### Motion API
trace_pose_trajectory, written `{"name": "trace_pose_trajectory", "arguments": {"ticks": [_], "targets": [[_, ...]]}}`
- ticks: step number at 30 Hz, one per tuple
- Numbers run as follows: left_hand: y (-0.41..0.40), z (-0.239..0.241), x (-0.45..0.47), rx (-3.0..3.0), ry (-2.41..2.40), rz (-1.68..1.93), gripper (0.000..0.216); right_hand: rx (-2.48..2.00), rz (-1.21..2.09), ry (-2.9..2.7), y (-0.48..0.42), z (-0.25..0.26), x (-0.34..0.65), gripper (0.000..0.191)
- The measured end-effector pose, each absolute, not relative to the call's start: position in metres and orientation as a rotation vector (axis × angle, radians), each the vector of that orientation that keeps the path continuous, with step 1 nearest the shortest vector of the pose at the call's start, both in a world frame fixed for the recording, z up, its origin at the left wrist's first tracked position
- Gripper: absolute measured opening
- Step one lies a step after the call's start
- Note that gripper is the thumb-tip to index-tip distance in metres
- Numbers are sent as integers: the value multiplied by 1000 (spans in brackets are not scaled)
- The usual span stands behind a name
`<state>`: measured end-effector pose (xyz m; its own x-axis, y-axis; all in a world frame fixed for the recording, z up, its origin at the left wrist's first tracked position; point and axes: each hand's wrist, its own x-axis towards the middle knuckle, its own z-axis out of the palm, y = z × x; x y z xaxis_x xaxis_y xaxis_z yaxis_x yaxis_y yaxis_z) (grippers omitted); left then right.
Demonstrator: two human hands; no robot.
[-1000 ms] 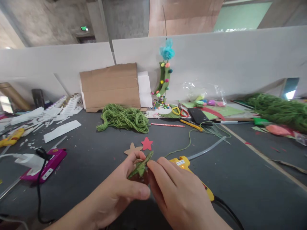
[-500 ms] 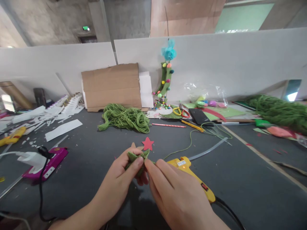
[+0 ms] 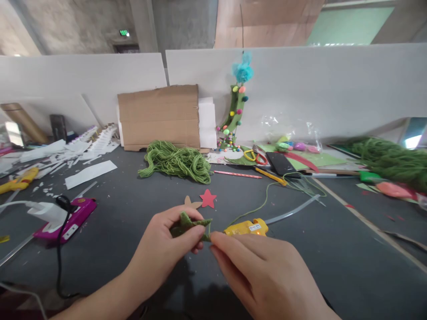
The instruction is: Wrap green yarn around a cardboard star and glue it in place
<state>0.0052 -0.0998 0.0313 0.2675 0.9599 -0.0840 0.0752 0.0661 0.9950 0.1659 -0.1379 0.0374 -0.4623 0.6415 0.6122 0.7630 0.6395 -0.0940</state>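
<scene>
Between the thumb and fingers of my left hand [image 3: 163,238] is a small pointed shape wrapped in green yarn [image 3: 191,222]; part of it is hidden by the thumb. My right hand [image 3: 260,262] is closed in a pinch just right of it, and a short green strand runs from the shape to these fingertips. Just beyond the hands lie a red paper star [image 3: 208,198] and a brown cardboard piece with points [image 3: 191,202]. A yellow glue gun [image 3: 245,227] with a clear glue stick lies behind my right hand, its handle covered by it.
A heap of green yarn [image 3: 175,162] lies ahead, before a cardboard sheet [image 3: 158,118]. A magenta power strip [image 3: 78,218] and paper scraps [image 3: 90,173] are on the left. Scissors [image 3: 255,156], a yellow cutter [image 3: 271,176], a pencil [image 3: 237,174] and a decorated green crescent [image 3: 235,106] stand or lie farther back.
My left hand has turned the yarn-wrapped shape so its points lie flatter. My right hand has drawn slightly right and down, covering the glue gun's handle. The view has shifted a little.
</scene>
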Motion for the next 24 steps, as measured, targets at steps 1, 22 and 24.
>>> {"name": "trace_pose_trajectory", "arguments": {"ticks": [1, 22, 24], "targets": [[-100, 32, 5, 1324, 1102, 900, 1, -1088, -213, -2261, -138, 38, 166, 23], [-103, 32, -1, 1730, 768, 723, 12, -1211, 1380, -1481, -110, 37, 173, 10], [-104, 31, 0, 1781, 736, 811, 14, -1228, 1390, -1473, -110, 36, 173, 9]]}}
